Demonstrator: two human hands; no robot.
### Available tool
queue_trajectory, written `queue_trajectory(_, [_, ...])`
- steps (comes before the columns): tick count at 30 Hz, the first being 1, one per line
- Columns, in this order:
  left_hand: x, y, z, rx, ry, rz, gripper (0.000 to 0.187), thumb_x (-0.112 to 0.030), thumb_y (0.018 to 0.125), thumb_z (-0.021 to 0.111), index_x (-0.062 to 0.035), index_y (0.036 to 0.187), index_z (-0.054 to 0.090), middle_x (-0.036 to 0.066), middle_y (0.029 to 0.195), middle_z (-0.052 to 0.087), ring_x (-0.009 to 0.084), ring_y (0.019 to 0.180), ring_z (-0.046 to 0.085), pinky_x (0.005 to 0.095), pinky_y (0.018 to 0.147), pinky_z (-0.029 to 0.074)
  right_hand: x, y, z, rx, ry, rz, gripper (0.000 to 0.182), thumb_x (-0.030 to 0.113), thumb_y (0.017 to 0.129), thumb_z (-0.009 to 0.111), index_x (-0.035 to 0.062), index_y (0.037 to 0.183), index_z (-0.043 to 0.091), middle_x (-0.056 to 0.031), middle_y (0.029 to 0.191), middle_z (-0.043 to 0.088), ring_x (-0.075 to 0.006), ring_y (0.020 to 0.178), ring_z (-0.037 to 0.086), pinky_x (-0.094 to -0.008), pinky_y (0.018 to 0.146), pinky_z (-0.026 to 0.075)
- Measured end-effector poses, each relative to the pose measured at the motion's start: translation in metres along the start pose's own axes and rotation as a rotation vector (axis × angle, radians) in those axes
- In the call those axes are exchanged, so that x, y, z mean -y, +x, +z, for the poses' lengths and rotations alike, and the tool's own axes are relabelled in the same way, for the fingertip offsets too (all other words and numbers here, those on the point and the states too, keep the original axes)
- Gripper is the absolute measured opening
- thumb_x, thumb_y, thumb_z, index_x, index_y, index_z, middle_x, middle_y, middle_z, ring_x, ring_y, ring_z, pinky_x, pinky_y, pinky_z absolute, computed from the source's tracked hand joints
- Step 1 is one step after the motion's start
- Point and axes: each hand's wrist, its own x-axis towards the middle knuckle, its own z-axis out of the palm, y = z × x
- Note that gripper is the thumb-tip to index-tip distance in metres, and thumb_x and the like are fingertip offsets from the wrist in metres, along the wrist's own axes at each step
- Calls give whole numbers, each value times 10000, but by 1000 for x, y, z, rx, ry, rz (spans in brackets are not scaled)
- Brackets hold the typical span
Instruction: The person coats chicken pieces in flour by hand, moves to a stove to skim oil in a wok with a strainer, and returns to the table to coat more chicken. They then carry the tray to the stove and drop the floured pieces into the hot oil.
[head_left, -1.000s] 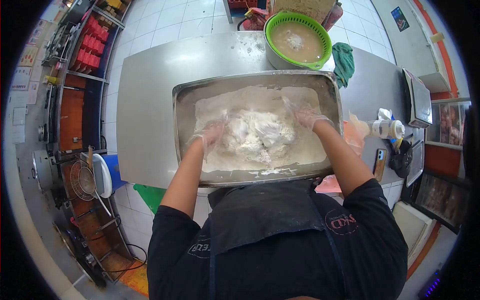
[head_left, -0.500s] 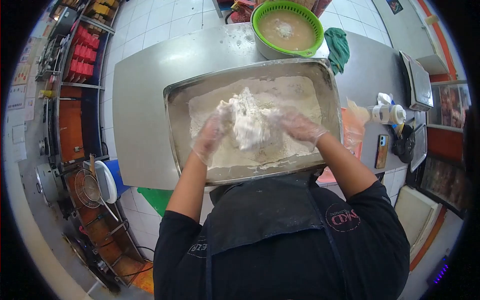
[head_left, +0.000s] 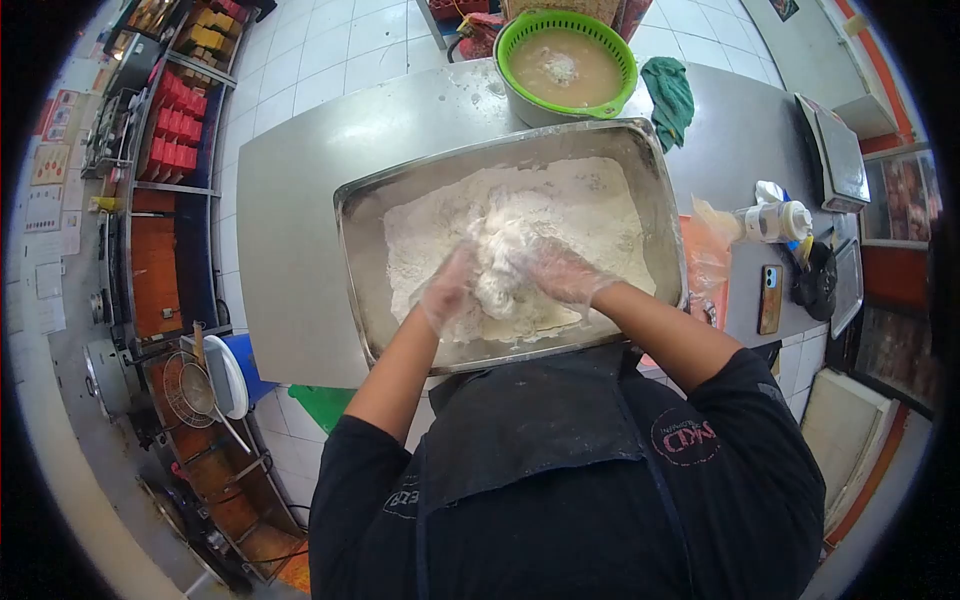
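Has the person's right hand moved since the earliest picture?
Yes. Judged against the metal tray, the right hand has shifted inward, away from the right rim and toward the tray's middle.

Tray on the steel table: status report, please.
Left hand, right hand gloved, at floury clump, grip blurred. Flour spread across tray. No obstruction visible.
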Motion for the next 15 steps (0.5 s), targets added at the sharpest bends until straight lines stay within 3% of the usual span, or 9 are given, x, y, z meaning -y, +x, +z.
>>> queue_trajectory(3, [-25, -22, -7, -33, 154, 30, 488, -354, 1031, 366, -52, 1412, 411, 95, 1294, 539, 188, 1189, 504, 330, 1002, 423, 24, -23, -19, 27, -121, 106, 411, 315, 987, 386, 19, 1227, 538, -237, 1266, 535, -403, 1182, 496, -470, 1010, 387])
queue_trajectory(4, [-35, -27, -3, -31, 154, 30, 488, -354, 1031, 366, -52, 1412, 411, 95, 1294, 539, 188, 1189, 504, 330, 1002, 423, 7, -27, -17, -174, -460, -189, 367, 253, 978, 392, 34, 1230, 543, -236, 1255, 539, -417, 1168, 499, -486, 986, 403])
queue_trajectory(5, [-44, -32, 0, -158, 463, 47, 499, -339, 1034, 347, -33, 1426, 377, 127, 1351, 489, 216, 1244, 462, 341, 1045, 375, -5, -30, -15, -375, -794, -490, 336, 190, 969, 397, 48, 1234, 549, -236, 1245, 542, -431, 1155, 502, -502, 962, 419])
queue_trajectory(7, [-60, -42, 9, -423, 1076, 89, 522, -308, 1039, 308, 5, 1456, 311, 191, 1465, 388, 272, 1354, 377, 363, 1132, 279, 9, -29, -16, -264, -711, -314, 356, 173, 965, 387, 50, 1271, 519, -248, 1283, 513, -437, 1195, 472, -503, 998, 393])
queue_trajectory(8, [-63, -43, 16, -429, 1076, 101, 522, -308, 1039, 308, 5, 1456, 311, 191, 1465, 388, 272, 1354, 377, 363, 1132, 279, 16, -26, -18, -157, -625, -137, 382, 156, 960, 376, 52, 1309, 489, -260, 1322, 483, -443, 1236, 442, -504, 1035, 368])
queue_trajectory(10, [-60, -42, 43, -319, 1095, 127, 564, -338, 1043, 262, 31, 1468, 260, 225, 1509, 307, 309, 1409, 286, 357, 1162, 207, 6, -12, 5, -197, -533, -249, 424, 167, 970, 358, 32, 1368, 415, -265, 1380, 423, -427, 1297, 381, -480, 1086, 315])
queue_trajectory(12, [-50, -43, 78, -311, 855, 213, 590, -363, 1044, 251, 45, 1471, 240, 215, 1516, 295, 293, 1417, 267, 338, 1162, 200, 5, 1, 24, -235, -433, -359, 476, 178, 981, 339, 13, 1427, 342, -271, 1439, 364, -411, 1359, 320, -456, 1136, 263])
queue_trajectory(14, [-12, -30, 105, -148, -165, 242, 533, -472, 1029, 302, -41, 1223, 547, 103, 977, 602, 195, 934, 561, 344, 896, 453, 15, 12, 34, -20, 169, -14, 549, 177, 992, 306, -25, 1487, 181, -268, 1514, 240, -378, 1429, 198, -408, 1190, 148])
queue_trajectory(15, [-14, -37, 114, -140, -162, 247, 533, -472, 1029, 302, -41, 1223, 547, 103, 977, 602, 195, 934, 561, 344, 896, 453, 14, 12, 38, -28, 165, -16, 549, 177, 992, 306, -25, 1487, 181, -268, 1514, 240, -378, 1429, 198, -408, 1190, 148])
